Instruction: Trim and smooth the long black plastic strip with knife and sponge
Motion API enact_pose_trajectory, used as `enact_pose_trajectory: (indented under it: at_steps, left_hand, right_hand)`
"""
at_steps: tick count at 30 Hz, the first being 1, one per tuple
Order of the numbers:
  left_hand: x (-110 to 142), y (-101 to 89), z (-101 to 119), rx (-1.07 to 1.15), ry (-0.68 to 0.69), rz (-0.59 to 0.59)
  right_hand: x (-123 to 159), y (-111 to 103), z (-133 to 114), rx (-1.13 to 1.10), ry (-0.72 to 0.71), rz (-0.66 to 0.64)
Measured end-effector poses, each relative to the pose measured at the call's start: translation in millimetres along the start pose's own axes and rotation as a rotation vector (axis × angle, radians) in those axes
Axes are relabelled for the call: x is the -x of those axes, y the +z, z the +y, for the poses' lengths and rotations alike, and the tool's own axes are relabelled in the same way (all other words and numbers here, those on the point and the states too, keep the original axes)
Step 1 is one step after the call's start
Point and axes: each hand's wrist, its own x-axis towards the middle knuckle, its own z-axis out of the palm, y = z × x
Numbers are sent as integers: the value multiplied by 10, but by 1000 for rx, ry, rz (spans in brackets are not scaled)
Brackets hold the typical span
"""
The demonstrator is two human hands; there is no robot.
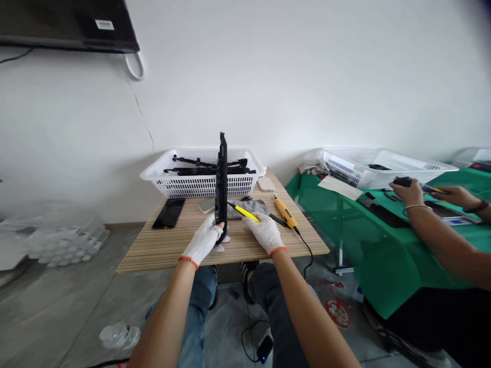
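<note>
My left hand [204,237], in a white knit glove with an orange cuff, is closed round the lower end of a long black plastic trim piece [221,184]. The piece stands upright above the table's front part. In my gloved right hand [266,232] is a slim yellow-handled knife [246,212], pointing left. Its thin dark tip is at the piece's right edge; whether it touches, I cannot tell. Behind the knife lies a grey cloth [255,206]. A yellow rotary tool [286,212] with a black cord rests to the right of my right hand.
A white plastic basket [199,190] with several black parts stands at the wooden table's [153,251] back. Phones [169,213] lie on the table. To the right, a co-worker's hands [412,193] hold a dark part and a tool over a green-covered table [345,230] with another basket [368,176].
</note>
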Motion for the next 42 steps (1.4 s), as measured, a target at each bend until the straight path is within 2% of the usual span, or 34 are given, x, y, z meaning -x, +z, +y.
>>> enact_pose_trajectory:
  at_steps: [6,11,18,25,32,42]
  left_hand:
    - [6,6,23,-4,-11,1]
    - [-1,-15,46,-10,-28,-20]
    - [88,-140,144,-67,-67,-40]
    - [88,-220,138,-137,-70,-63]
    - [54,-256,85,-156,-48,-71]
    - [73,-247,120,-189,-52,-73]
  right_hand:
    - [47,-17,-97,175,40,-1]
    - [8,-13,-116,338,3,-6]
    - [-211,-53,-100,473,-66,-141]
    - [-239,8,-82,607,-126,-102]
    - [-240,50,-111,658,-89,-55]
    - [-228,73,-196,660,-29,-43]
